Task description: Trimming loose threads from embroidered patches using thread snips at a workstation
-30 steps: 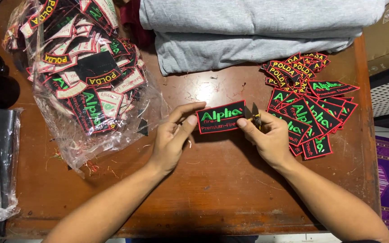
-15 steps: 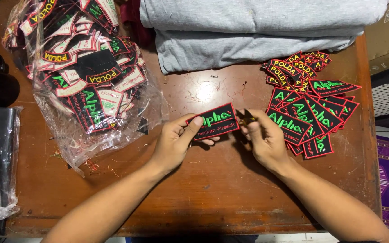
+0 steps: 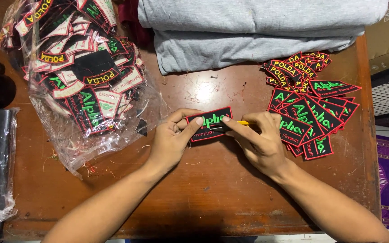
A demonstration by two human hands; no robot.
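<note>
A worn brown wooden table (image 3: 212, 189) is sitting under my forearms — scratched and dotted with loose threads. A clear plastic bag of embroidered patches (image 3: 77, 76) is slumping across its left part. Folded grey cloth (image 3: 253, 31) is lying along the far edge. A spread pile of black patches (image 3: 309, 105) is resting at the right — green and yellow lettering, red borders.

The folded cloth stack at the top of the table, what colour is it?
Plain grey, the folded cloth stack shows best in the head view.

Embroidered cloth patch (image 3: 210, 123) (matt) on glossy wood table (image 3: 203, 198)
</note>
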